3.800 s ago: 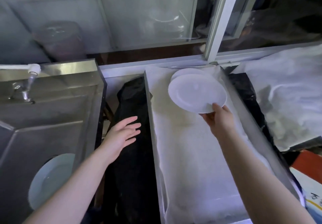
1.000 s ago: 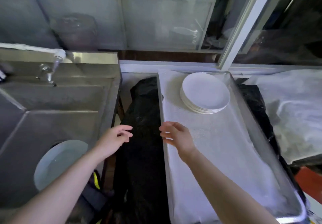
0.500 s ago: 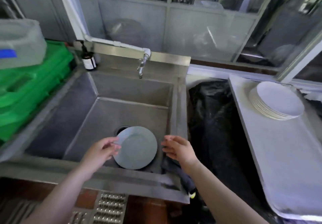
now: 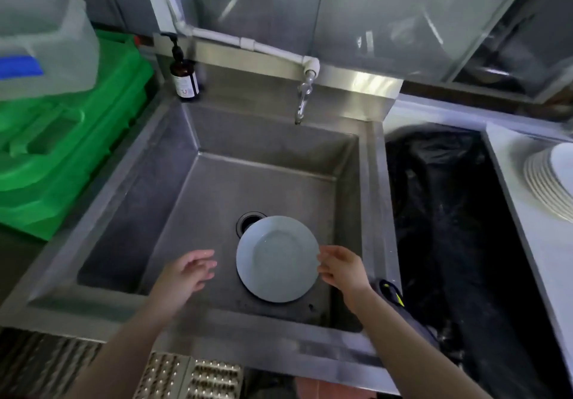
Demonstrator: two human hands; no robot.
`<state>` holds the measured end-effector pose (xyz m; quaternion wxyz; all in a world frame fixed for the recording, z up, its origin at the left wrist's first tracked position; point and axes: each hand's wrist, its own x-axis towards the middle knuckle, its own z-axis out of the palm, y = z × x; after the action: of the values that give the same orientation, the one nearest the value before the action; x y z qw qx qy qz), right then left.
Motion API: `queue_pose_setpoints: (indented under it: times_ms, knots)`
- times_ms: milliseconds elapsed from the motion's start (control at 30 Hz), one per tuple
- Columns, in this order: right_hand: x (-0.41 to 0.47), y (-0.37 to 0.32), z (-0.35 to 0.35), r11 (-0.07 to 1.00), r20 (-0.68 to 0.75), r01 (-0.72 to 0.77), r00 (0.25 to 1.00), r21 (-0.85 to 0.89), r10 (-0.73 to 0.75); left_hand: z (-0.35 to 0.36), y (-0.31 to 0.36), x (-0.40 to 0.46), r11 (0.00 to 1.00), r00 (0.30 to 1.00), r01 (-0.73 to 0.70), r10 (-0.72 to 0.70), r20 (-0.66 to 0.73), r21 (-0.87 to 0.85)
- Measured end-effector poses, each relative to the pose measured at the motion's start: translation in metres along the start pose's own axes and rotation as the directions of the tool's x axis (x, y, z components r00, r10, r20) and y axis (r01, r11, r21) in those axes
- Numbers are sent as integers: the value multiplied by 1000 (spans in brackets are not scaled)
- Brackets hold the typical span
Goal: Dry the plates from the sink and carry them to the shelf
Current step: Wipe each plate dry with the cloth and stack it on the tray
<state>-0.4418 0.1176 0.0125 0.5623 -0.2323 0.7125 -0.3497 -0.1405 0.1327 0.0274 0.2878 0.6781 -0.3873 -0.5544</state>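
Both hands flank the plate [image 4: 277, 258] with sink [image 4: 192, 200] floor around.

A pale blue-grey plate [image 4: 277, 259] is seen in the dull grey steel sink [image 4: 198, 200], and a stack of white plates [image 4: 548, 181] on a white-covered shelf [image 4: 545, 243] at the right. Bright green crates [image 4: 62, 150] are stacked at the far left under a clear tub [image 4: 43, 41] with a blue patch. A dark brown bottle [image 4: 185, 79] with a white label is set at the far rim, and black plastic sheeting [image 4: 449, 212] is spread between sink and shelf.
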Motion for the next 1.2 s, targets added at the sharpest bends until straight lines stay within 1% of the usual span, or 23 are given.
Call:
queue_pose_setpoints:
  times_ms: [100, 233, 333, 400, 467, 567, 633, 733, 900, 1000, 1133, 1200]
  knots:
    - [42, 10, 12, 995, -73, -97, 993, -11, 96, 8, -3, 30, 998, 999, 51, -51, 6, 38]
    - [95, 29, 27, 964, -148, -149, 982, -220, 118, 19, -10, 78, 984, 994, 105, -101, -33, 142]
    - [119, 39, 39, 930, -186, -221, 968, -294, 171, 29, -21, 106, 956, 975, 224, -223, -26, 187]
    - [131, 46, 45, 913, -219, -273, 952, -303, 213, 34, -31, 121, 933, 954, 295, -298, -16, 207]
    - [143, 53, 49, 893, -261, -320, 934, -316, 243, 37, -40, 136, 912, 935, 340, -354, 22, 229]
    - [155, 59, 53, 862, -332, -389, 900, -324, 281, 41, -53, 160, 887, 914, 365, -399, 75, 284]
    - [160, 64, 53, 854, -364, -407, 887, -325, 284, 45, -60, 174, 876, 897, 387, -430, 102, 289]
    - [166, 72, 53, 847, -380, -414, 882, -335, 281, 52, -69, 192, 860, 883, 387, -449, 134, 332]
    - [176, 80, 60, 839, -407, -433, 867, -331, 287, 58, -77, 211, 838, 887, 310, -425, 179, 450]
    - [182, 81, 63, 819, -438, -467, 846, -335, 303, 61, -76, 219, 831, 880, 298, -430, 201, 469]
    - [186, 85, 64, 789, -467, -481, 837, -383, 283, 63, -79, 227, 825, 870, 317, -450, 203, 469]
    - [187, 87, 64, 773, -477, -494, 831, -398, 286, 63, -83, 230, 822, 870, 301, -445, 215, 483]
